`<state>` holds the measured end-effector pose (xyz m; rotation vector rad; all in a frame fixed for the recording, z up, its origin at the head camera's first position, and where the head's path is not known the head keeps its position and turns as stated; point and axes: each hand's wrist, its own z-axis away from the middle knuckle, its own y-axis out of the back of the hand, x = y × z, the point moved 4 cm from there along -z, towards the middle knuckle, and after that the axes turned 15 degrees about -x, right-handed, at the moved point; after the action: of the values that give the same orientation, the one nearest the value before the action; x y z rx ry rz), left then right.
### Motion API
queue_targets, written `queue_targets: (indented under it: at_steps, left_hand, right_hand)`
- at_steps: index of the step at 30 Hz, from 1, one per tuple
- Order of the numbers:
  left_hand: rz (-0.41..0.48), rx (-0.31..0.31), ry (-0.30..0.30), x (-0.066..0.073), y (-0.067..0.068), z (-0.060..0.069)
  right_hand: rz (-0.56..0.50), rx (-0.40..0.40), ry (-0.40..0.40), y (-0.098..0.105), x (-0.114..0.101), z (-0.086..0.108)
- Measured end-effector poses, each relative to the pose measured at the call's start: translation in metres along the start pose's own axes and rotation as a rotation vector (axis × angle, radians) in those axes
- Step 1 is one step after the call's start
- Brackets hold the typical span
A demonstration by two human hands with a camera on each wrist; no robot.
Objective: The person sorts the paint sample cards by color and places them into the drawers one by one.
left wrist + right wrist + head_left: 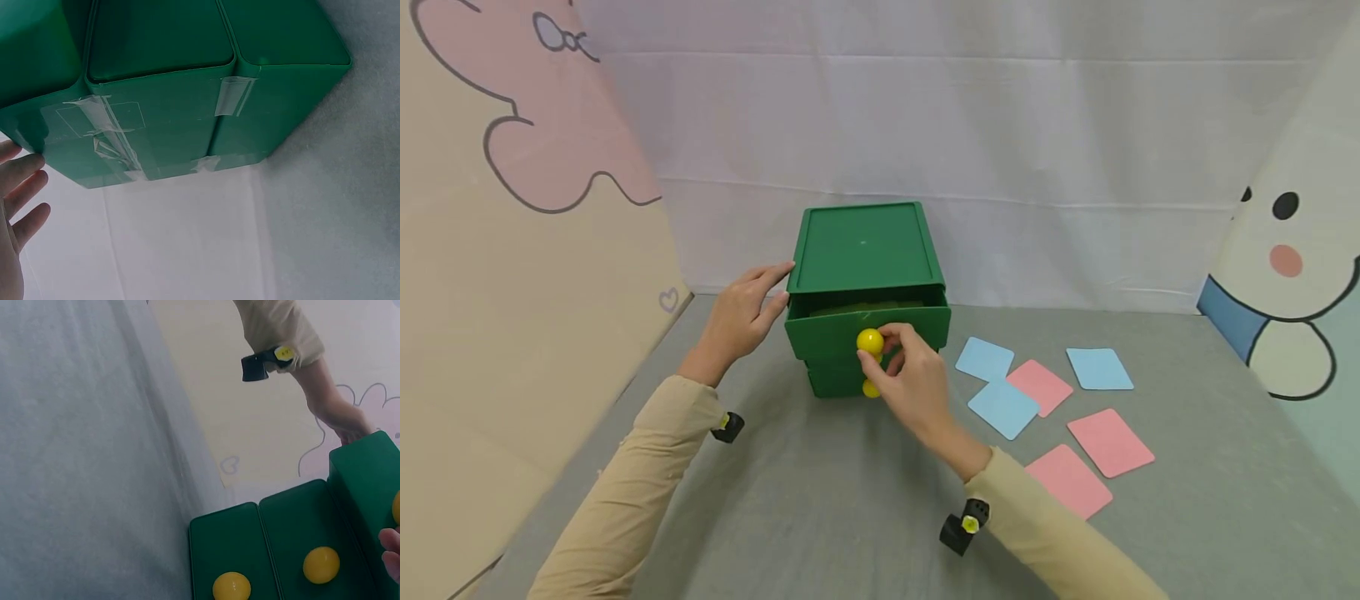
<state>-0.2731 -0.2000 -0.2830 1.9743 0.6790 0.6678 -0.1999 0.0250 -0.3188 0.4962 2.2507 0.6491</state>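
A green box with stacked drawers (861, 246) stands on the table. Its top drawer (823, 335) is pulled partway out, and something yellowish-green, hard to make out, shows inside. At the drawer front my right hand (917, 383) pinches the round yellow knob (870, 340) between thumb and fingers. My left hand (739, 318) touches the box's left side with extended fingers; in the left wrist view its fingers (25, 175) lie at the taped side wall (175, 131). Lower yellow knobs (321, 565) sit on the two drawers below, which are closed.
Right of the box, blue cards (1003, 409) and pink cards (1111, 442) lie scattered on the grey tabletop (790, 508), some overlapping. A white cloth (1000, 125) hangs behind. Printed panels (535, 333) stand at both sides.
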Motion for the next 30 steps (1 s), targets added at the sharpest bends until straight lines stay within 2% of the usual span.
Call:
queue_targets:
  at_steps: [18,30]
  left_hand:
    - [0.009,-0.024,0.017,-0.002,-0.003,-0.005]
    - [0.015,-0.017,0.031,-0.001,-0.003,-0.004]
  right_hand:
    - [0.021,-0.001,-0.083,-0.010,0.022,-0.025]
    - [0.023,-0.005,-0.093,-0.010,0.024,-0.029]
